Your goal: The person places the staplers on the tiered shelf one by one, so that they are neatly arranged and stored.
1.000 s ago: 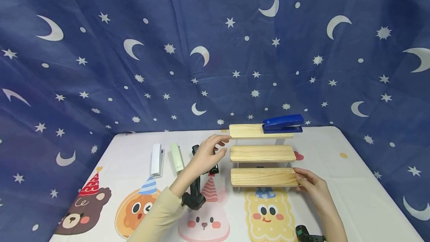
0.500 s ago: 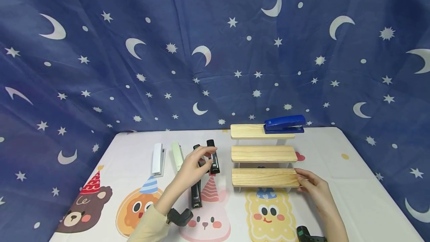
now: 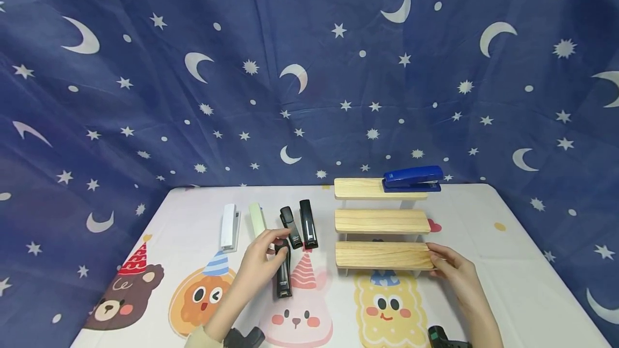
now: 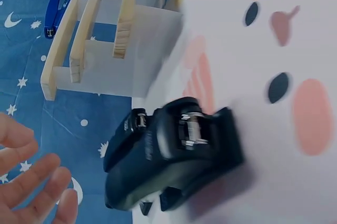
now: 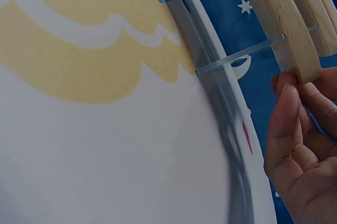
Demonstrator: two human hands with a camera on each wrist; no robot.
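My left hand (image 3: 263,262) hovers by the upper end of a long black stapler (image 3: 283,278) in the head view. In the left wrist view its loosely bent fingers (image 4: 39,195) are apart from that stapler (image 4: 152,161). My right hand (image 3: 454,273) pinches the right end of the lowest wooden board (image 3: 382,255) of a three-tier stand. Thumb and fingers meet at the board's corner (image 5: 309,69) in the right wrist view. On the top board (image 3: 358,188) rests a blue stapler (image 3: 412,178), partly over its right end.
Farther back lie a small black stapler (image 3: 290,227) and another black stapler (image 3: 308,223). To the left are a pale green stapler (image 3: 257,219) and a white stapler (image 3: 229,227). Clear side panels (image 5: 239,56) carry the boards. A blue curtain (image 3: 309,69) hangs behind the table.
My left hand has moved from beside the stand's upper boards leftward and nearer, over the closest black stapler. My right hand keeps its hold on the board.
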